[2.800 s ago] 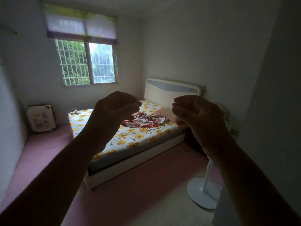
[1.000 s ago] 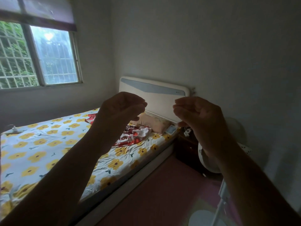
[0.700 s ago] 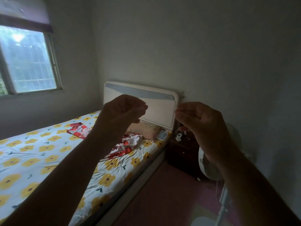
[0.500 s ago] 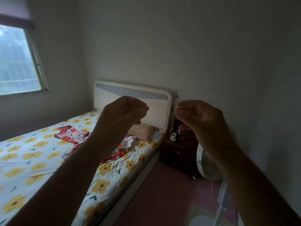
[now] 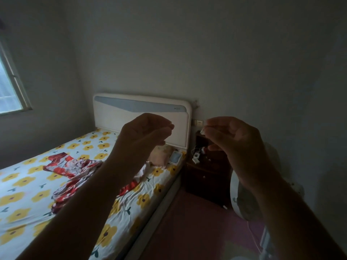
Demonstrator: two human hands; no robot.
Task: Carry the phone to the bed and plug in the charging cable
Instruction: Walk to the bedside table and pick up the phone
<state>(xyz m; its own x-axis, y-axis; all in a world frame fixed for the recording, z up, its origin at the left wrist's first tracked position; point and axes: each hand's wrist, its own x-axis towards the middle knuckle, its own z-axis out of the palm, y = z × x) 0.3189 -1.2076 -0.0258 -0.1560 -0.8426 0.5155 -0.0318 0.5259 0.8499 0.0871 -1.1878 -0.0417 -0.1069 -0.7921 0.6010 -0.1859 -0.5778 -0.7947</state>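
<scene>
Both my hands are raised in front of me with the fingers loosely curled and nothing in them. My left hand (image 5: 142, 136) hovers over the bed (image 5: 24, 186), which has a yellow-flower sheet. My right hand (image 5: 234, 145) is in front of the dark nightstand (image 5: 206, 177). A flat light-blue device that looks like a phone (image 5: 175, 158) lies at the bed's head corner beside a pink pillow (image 5: 161, 154). A white charger with its cable (image 5: 196, 156) lies on the nightstand. A wall socket (image 5: 198, 122) sits just right of the white headboard (image 5: 131, 119).
Crumpled red and white clothing (image 5: 71, 170) lies on the mattress. A white standing fan (image 5: 242, 199) is at the right, close to the nightstand, with its cord on the pink floor (image 5: 178, 231). A window (image 5: 9, 91) is at the far left.
The view has swung right and closer to the head of the bed; the window slid off to the left and the nightstand and socket came into view. Both hands kept the same raised pose.
</scene>
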